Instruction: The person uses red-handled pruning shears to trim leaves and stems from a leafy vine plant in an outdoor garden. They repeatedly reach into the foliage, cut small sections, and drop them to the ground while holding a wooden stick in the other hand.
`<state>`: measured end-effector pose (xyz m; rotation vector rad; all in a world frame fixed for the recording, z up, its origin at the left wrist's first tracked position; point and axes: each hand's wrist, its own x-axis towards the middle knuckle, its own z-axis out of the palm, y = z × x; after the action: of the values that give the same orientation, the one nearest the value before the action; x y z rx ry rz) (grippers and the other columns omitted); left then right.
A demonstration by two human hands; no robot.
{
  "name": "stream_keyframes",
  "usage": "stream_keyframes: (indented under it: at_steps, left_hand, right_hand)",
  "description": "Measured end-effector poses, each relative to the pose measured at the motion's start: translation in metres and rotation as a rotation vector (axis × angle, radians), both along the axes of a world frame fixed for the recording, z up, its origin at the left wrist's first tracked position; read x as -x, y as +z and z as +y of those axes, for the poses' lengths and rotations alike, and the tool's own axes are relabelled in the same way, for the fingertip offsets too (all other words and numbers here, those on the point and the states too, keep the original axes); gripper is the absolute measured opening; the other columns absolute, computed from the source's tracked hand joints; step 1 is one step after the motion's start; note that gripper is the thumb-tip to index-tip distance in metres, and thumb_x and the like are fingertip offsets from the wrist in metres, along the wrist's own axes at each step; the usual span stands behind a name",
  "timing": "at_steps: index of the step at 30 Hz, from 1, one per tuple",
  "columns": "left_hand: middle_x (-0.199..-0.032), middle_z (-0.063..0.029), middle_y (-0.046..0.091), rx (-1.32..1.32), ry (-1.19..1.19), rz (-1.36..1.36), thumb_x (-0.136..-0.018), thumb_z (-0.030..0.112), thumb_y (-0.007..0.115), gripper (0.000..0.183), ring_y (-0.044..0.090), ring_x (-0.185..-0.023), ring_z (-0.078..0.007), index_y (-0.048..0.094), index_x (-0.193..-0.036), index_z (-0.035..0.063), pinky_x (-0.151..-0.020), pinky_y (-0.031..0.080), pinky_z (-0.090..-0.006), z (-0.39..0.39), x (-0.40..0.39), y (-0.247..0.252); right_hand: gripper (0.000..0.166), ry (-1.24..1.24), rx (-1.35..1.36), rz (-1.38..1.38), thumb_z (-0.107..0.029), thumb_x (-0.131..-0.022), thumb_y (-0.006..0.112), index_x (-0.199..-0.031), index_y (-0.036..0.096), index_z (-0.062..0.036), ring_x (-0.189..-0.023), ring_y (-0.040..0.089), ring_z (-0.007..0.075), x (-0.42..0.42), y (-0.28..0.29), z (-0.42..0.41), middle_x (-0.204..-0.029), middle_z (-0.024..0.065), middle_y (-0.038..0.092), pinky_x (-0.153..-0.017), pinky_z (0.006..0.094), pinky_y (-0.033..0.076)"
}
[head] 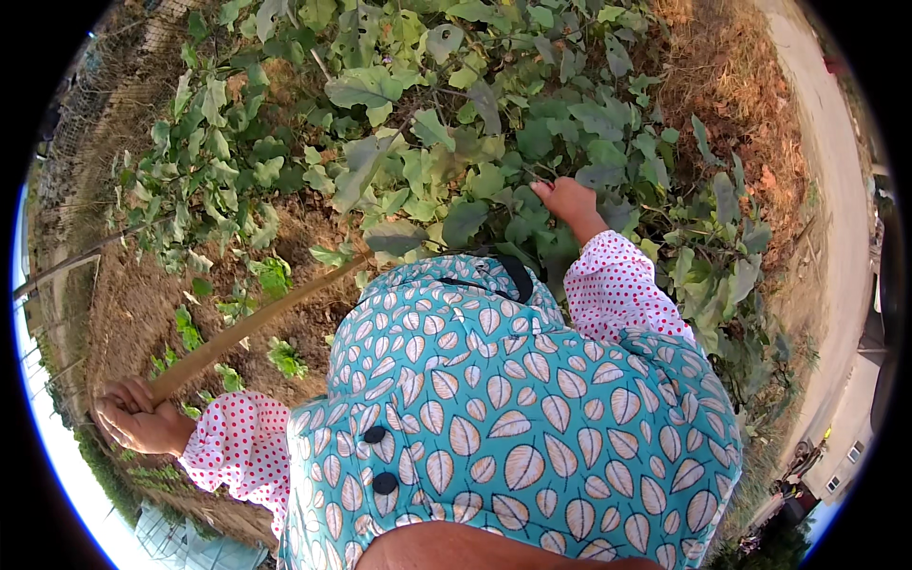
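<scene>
At the left, my left hand (142,420) is wrapped around the end of a long wooden handle (263,320). The handle slants up to the right, and its far end is hidden by leaves and my clothing. My right hand (568,204) is among the leafy eggplant plants (427,164), its fingers closed at a thin plant stem (536,175). Leaves hide part of what lies beneath that hand. Some of the broad leaves have holes. My white sleeves with red dots and a teal leaf-print garment (499,413) fill the lower middle.
Small bright green seedlings (286,358) grow in the brown soil (135,306) at the left. A thin pole (64,274) and a mesh fence (78,128) stand at the far left. Dry grass (734,78) borders a pale path (826,142) on the right.
</scene>
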<state>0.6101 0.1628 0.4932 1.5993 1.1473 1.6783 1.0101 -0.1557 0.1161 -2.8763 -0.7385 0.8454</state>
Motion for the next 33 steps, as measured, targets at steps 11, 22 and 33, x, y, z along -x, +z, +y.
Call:
stream_keyframes:
  at_steps: [11, 22, 33]
  left_hand:
    - [-0.058, -0.0014, 0.032, 0.015, -0.063, -0.083, -0.090, 0.010, 0.046, 0.028, 0.029, -0.043, -0.0087, 0.033, -0.065, 0.0095, -0.040, 0.024, -0.0230, 0.002, 0.016, -0.005]
    - [-0.054, 0.0012, 0.035, -0.030, -0.256, -0.147, -0.096, 0.021, 0.049, 0.032, 0.028, -0.038, -0.0045, 0.039, -0.069, 0.0095, -0.033, 0.023, -0.0204, 0.006, 0.026, -0.007]
    - [-0.053, 0.0025, 0.034, -0.073, -0.307, -0.130, -0.095, 0.022, 0.052, 0.030, 0.027, -0.038, -0.0040, 0.040, -0.070, 0.0104, -0.034, 0.023, -0.0205, 0.001, 0.026, -0.004]
  right_hand:
    - [0.061, 0.008, 0.044, -0.064, -0.065, -0.079, 0.051, -0.093, 0.068, -0.0077, -0.085, 0.065, 0.0337, 0.005, -0.002, 0.006, -0.090, 0.0154, 0.067, -0.072, 0.0453, 0.051]
    - [0.061, -0.049, 0.051, 0.026, -0.062, -0.078, 0.054, -0.098, 0.067, -0.0062, -0.096, 0.062, 0.0343, 0.004, 0.008, 0.003, -0.099, 0.0174, 0.066, -0.083, 0.0441, 0.048]
    - [0.059, 0.001, -0.019, -0.085, -0.060, -0.078, 0.056, -0.087, 0.068, -0.0024, -0.085, 0.064, 0.0374, 0.004, -0.001, 0.001, -0.088, 0.0196, 0.067, -0.075, 0.0466, 0.050]
